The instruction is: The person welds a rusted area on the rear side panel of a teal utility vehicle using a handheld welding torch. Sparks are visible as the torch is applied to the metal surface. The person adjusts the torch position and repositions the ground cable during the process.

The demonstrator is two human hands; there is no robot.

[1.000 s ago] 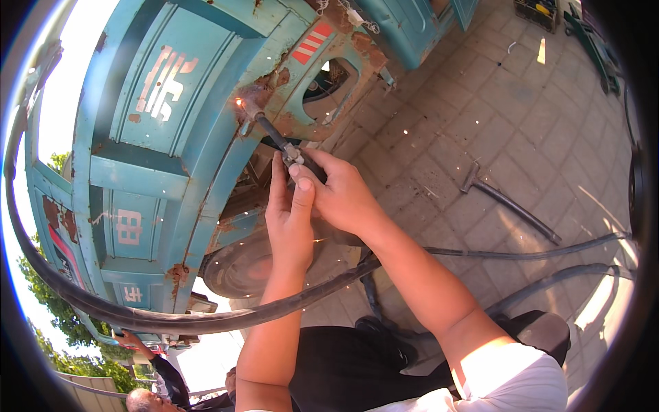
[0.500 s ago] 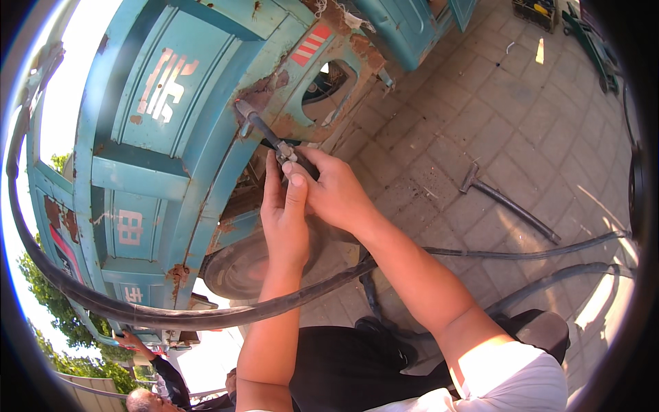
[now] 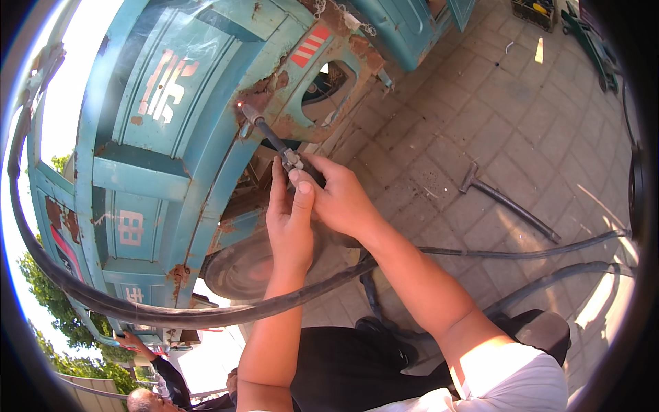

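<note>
A welding torch (image 3: 272, 136) points up and left at a rusty, bare patch (image 3: 264, 93) on the blue-green vehicle body (image 3: 206, 147). A small bright glow shows where its nozzle meets or nearly meets the metal, and thin smoke drifts over the panel above. My right hand (image 3: 343, 199) wraps round the torch handle. Beneath and beside it, my left hand (image 3: 292, 223) presses on the same handle with its thumb alongside; its hold is partly hidden. To the right of the nozzle, a rust-edged opening (image 3: 326, 93) cuts through the body.
A thick black cable (image 3: 158, 316) loops across my forearms. On the brick paving (image 3: 439, 144) lies a hammer (image 3: 508, 200), with hoses (image 3: 522, 253) nearby. A green floor jack (image 3: 594, 55) and toolbox (image 3: 534, 14) stand far right. A wheel (image 3: 237, 271) sits under the body. Another person's hand (image 3: 136, 345) touches it lower left.
The nozzle's dim red tip has become a bright glow, and smoke has appeared over the upper panel. Both hands and the torch have shifted slightly right and down.
</note>
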